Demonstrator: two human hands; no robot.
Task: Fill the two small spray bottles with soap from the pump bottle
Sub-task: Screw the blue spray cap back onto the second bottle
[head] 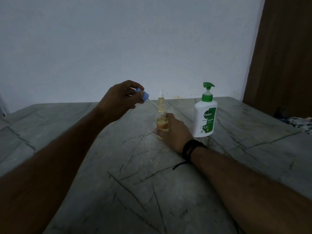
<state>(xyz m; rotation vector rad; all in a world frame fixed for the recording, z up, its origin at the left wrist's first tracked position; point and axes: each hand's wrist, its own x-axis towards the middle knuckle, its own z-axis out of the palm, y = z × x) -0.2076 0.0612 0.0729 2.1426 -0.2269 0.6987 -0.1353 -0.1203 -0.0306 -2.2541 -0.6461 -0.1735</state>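
Observation:
My right hand [173, 132] grips a small clear spray bottle [162, 123] that stands on the table, holds yellowish soap and has an uncovered neck. My left hand [120, 98] pinches its blue spray cap [143, 95] up and to the left, and the cap's thin dip tube slants down into the bottle's neck. A second small spray bottle [161, 102] with yellow liquid and a clear cap stands just behind. The white pump bottle [204, 115] with a green pump head stands upright to the right of my right hand.
The grey marble-patterned table [135, 174] stretches toward me. A white wall rises behind it. A brown wooden panel [283, 56] stands at the right, with dark crumpled cloth [297, 120] at the table's right edge.

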